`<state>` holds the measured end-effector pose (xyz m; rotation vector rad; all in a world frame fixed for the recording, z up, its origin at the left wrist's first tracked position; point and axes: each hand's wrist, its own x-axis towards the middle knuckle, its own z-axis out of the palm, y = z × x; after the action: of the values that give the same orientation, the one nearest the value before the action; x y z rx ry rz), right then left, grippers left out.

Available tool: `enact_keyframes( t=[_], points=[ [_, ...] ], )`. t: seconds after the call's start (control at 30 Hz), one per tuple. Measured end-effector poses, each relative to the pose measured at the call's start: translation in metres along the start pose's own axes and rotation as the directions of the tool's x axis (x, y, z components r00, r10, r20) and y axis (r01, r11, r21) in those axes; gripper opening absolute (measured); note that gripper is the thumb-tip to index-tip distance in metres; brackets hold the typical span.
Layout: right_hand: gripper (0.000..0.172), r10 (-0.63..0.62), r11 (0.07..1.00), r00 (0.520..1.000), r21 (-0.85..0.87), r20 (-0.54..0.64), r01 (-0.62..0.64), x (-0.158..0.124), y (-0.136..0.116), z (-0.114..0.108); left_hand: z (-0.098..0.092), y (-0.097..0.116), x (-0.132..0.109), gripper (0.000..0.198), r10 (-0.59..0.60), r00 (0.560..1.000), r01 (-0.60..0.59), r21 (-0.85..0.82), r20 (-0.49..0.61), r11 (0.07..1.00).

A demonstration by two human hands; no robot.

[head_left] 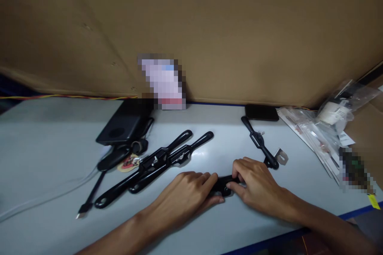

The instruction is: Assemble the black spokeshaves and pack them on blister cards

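Observation:
My left hand (187, 191) and my right hand (257, 183) meet near the front middle of a pale table (44, 147). Both close round one black tool (224, 185); only its short middle part shows between my fingers. Two long black handled tools (158, 163) lie side by side just left of my left hand. A third black handled tool (259, 142) with a small metal bracket (281, 156) lies behind my right hand.
A black power bank (122, 123) with cables and a round tag sits at the back left. Near the cardboard wall (191, 28) lies a flat black pad (261, 112). Clear plastic bags (326, 127) with parts lie at the right.

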<state>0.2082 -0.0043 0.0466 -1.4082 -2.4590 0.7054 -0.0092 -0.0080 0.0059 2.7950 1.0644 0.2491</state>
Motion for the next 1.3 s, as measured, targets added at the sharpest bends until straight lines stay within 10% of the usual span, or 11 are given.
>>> enact_keyframes(
  t=[0.2, 0.3, 0.57, 0.8, 1.07, 1.3],
  points=[
    [0.017, -0.043, 0.993, 0.973, 0.101, -0.229, 0.068, 0.016, 0.029, -0.025, 0.001, 0.001, 0.000, 0.037, -0.039, 0.999, 0.040, -0.020, 0.032, 0.999],
    [0.017, 0.060, 0.995, 0.875, -0.041, -0.481, -0.091, 0.028, 0.073, -0.048, -0.002, 0.002, 0.001, 0.037, -0.056, 0.995, 0.058, -0.026, 0.077, 0.998],
    [0.009, 0.108, 0.977, 0.962, -0.152, -0.251, -0.149, 0.034, 0.131, -0.057, -0.006, 0.003, 0.002, 0.037, -0.060, 0.994, 0.064, -0.035, 0.088, 0.997],
    [0.011, 0.261, 0.957, 0.929, 0.197, -0.263, -0.214, 0.028, 0.106, -0.070, -0.007, 0.004, 0.002, 0.037, -0.073, 0.993, 0.075, -0.011, 0.093, 0.997],
    [0.009, -0.108, 0.973, 0.994, 0.209, 0.019, 0.101, 0.003, 0.020, -0.038, -0.007, 0.004, 0.004, 0.035, -0.055, 0.997, 0.054, 0.007, 0.056, 0.998],
    [0.017, -0.243, 0.970, 0.957, 0.040, 0.157, 0.240, 0.000, 0.011, -0.013, -0.007, 0.005, 0.003, 0.036, -0.051, 0.998, 0.050, 0.007, 0.037, 0.999]
  ],
)
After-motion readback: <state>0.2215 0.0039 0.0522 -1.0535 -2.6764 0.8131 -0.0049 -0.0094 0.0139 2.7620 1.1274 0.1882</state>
